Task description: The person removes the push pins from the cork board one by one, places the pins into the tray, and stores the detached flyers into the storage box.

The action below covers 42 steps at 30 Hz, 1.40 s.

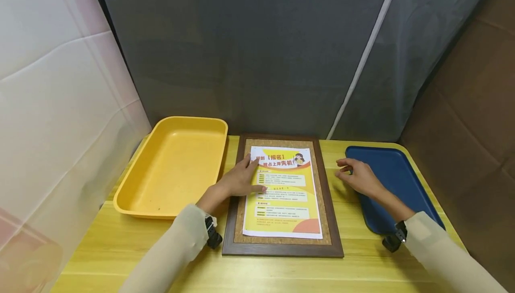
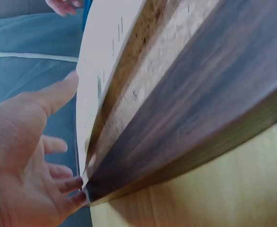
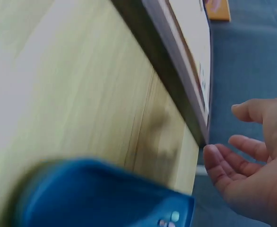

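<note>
A printed yellow-and-white poster [image 1: 281, 214] lies on a cork board [image 1: 327, 226] with a dark wooden frame [image 1: 281, 250]. My left hand [image 1: 239, 179] rests on the poster's left side, its fingers spread and the thumb on the sheet. In the left wrist view, the fingers [image 2: 65, 184] reach the sheet near the frame's far end. My right hand [image 1: 360, 177] hovers between the board and a blue tray [image 1: 396, 181], fingers loosely bent. The right wrist view shows a gap between thumb and fingers, with nothing visible held. Small pale and pink pieces [image 3: 169, 220] lie in the tray's corner.
A large yellow tray [image 1: 173, 172] stands left of the board, with a few tiny dark specks inside. All of it sits on a light wooden table [image 1: 132, 244]. Grey cloth [image 1: 241, 60] hangs behind, with white cloth at left and brown at right.
</note>
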Motion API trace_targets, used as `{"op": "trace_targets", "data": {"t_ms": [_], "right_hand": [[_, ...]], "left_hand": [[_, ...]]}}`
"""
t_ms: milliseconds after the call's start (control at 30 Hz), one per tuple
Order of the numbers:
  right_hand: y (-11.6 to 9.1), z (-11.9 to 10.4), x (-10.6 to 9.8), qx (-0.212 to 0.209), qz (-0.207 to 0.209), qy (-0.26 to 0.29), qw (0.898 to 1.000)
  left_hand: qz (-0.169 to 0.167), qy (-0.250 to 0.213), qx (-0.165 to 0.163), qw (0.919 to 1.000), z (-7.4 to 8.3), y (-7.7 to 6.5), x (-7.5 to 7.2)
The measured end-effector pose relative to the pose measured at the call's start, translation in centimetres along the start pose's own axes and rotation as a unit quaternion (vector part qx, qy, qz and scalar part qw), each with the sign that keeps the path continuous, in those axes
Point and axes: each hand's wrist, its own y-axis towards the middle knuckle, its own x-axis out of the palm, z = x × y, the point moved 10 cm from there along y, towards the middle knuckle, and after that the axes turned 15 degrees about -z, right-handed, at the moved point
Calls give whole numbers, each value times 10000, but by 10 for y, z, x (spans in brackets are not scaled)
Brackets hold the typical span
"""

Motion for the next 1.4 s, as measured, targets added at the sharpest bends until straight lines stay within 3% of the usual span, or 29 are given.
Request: {"op": "trace_targets", "data": {"t_ms": [300,600,1000,1400], "right_hand": [[5,-21,18,111,-58,352,9993],[13,-29,45,288,-291,904,9951],[18,-38,61,551,-148,1020,9932],[17,-41,67,509,79,1146,9921]], "left_hand": [[592,-582,-196,9964,4,-11,-10],[619,-1394,-296,9879,8,-19,-6],[600,-1482,-298,9867,9,-21,-1],[727,-1515,-281,9854,10,-20,-1]]}}
